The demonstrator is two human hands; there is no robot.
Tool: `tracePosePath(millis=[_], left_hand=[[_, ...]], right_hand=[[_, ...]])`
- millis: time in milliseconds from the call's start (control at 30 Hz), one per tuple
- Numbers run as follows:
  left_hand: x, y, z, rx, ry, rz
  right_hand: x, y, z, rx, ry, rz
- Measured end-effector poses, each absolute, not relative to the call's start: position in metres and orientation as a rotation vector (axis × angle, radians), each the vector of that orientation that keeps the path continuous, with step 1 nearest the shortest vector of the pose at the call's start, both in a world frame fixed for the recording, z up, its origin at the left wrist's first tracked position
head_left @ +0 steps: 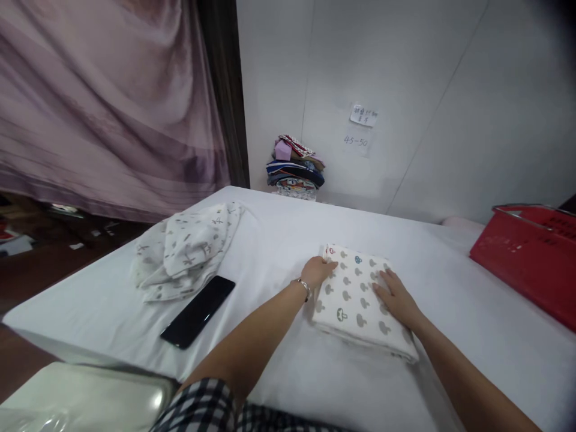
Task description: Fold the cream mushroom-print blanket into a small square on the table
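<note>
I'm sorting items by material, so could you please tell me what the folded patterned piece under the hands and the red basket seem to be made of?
The folded patterned piece looks like soft matte cotton-type cloth: it has rounded fold edges and a printed pattern. The red basket looks like rigid moulded plastic, with slotted walls and what seems a metal handle.

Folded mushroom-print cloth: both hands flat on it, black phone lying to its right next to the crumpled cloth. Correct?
Not quite. The head view shows the black phone to the left of the folded mushroom-print cloth, not the right. The rest holds: left hand and right hand rest on it, and the phone lies by the crumpled cloth.
</note>
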State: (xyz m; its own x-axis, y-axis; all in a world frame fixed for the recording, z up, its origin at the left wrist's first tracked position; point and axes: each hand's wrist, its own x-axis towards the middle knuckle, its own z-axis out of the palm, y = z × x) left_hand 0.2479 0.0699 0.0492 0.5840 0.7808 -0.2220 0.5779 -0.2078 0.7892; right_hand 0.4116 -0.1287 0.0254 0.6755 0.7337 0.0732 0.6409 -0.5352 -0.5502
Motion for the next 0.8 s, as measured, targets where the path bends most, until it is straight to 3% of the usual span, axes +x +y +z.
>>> tracePosePath(millis=[800], left_hand=[[0.296, 0.108, 0.044, 1.791, 1.243, 0.282]], right_hand=[[0.411, -0.132, 0.004, -2.295, -1.282, -0.009]])
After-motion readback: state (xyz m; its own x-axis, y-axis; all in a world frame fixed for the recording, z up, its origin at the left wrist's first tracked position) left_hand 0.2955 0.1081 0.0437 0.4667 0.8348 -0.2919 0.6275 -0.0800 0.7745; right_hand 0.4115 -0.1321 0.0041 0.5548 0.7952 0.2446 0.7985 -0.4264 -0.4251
